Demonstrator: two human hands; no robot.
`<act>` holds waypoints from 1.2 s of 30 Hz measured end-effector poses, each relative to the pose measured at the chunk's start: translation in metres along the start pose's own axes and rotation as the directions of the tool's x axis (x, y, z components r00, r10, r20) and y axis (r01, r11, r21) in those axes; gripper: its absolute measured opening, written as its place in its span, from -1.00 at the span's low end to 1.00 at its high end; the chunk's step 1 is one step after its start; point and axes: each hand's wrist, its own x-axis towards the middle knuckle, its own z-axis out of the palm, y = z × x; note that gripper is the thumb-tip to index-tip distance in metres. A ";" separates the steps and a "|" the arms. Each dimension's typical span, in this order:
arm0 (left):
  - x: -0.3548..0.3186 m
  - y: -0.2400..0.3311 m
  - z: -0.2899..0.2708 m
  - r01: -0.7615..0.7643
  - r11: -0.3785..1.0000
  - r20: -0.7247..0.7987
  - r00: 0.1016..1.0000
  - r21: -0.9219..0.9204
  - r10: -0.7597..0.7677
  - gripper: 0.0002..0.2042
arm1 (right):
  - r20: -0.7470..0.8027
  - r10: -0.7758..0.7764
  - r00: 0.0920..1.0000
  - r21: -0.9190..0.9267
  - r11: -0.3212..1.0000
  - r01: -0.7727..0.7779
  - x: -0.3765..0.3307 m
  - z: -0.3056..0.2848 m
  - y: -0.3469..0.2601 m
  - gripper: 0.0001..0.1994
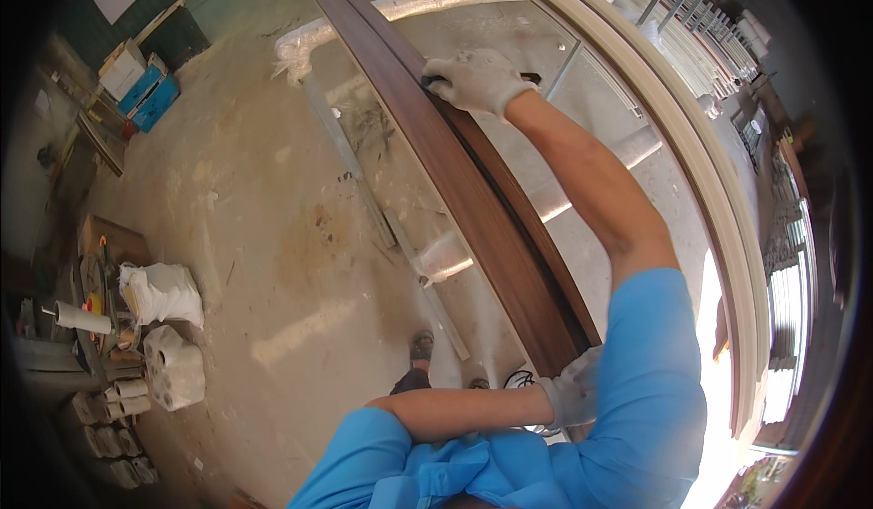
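A long dark-brown profile (455, 181) with a groove along its length runs from the far left toward my body. It lies across a stand with wrapped bars. My right hand (477, 81), in a pale work glove, is closed over the profile's right edge at the far part. A dark tool (532, 79) sticks out on both sides of that fist; its kind is mostly hidden. Close to my body, my left hand (575, 389), also gloved, grips the profile's near part. My right sleeve covers some of its fingers.
A curved-looking beige profile (691, 118) runs along my right. Plastic-wrapped bars (446, 259) of the stand cross below. At left are white rolls (173, 368), a white sack (162, 293) and a blue box (150, 98). Stacked profiles (791, 282) stand at far right.
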 end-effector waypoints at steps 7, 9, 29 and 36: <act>-0.003 0.023 -0.011 -0.155 0.830 -0.158 0.947 0.536 0.280 -0.92 | -0.004 -0.034 0.999 0.104 0.994 0.034 -0.099 -0.004 -0.005 -0.68; -0.004 0.025 -0.011 -0.178 0.798 -0.111 0.950 0.575 0.291 -0.92 | 0.002 -0.047 0.999 0.081 0.996 0.046 -0.132 -0.007 -0.007 -0.69; -0.009 0.032 -0.007 -0.081 0.892 -0.295 0.927 0.445 0.232 -0.86 | 0.508 0.085 0.857 0.861 -0.040 -0.507 -0.506 -0.041 -0.026 -0.32; -0.003 0.031 -0.013 0.034 0.916 -0.239 0.969 0.400 0.069 -0.93 | 0.757 0.417 0.503 0.523 0.077 -0.849 -0.678 -0.077 -0.047 -0.58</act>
